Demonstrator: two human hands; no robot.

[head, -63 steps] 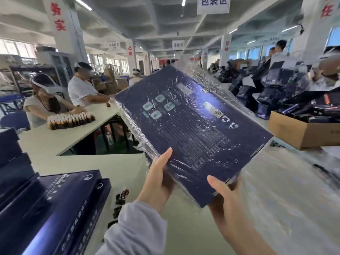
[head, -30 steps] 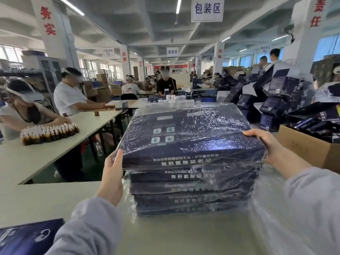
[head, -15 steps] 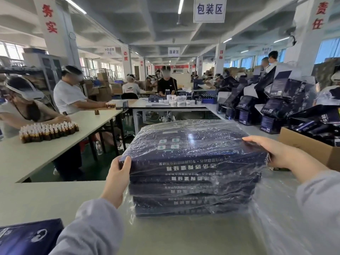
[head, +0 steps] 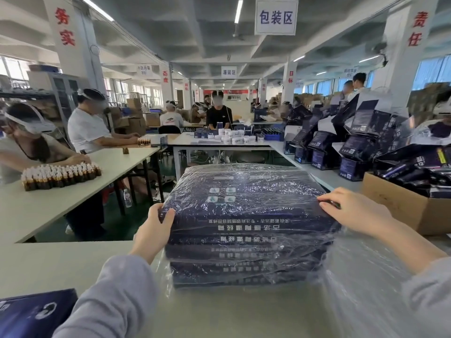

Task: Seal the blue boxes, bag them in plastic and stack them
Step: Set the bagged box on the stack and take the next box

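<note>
Out to the left of my left grip point(head: 153, 230), a loose blue box point(head: 36, 313) is waiting on the table point(head: 48, 264). That grip is curling its fingers round the near left corner of the top bagged box point(head: 244, 203), steadying it on the stack point(head: 246, 262) sitting between both grips. My right grip point(head: 353, 213) is resting fairly straight fingers across the right corner, clasping nothing; I judge it is squaring the edges. Below it, loose plastic bags point(head: 366, 289) are lying ready.
</note>
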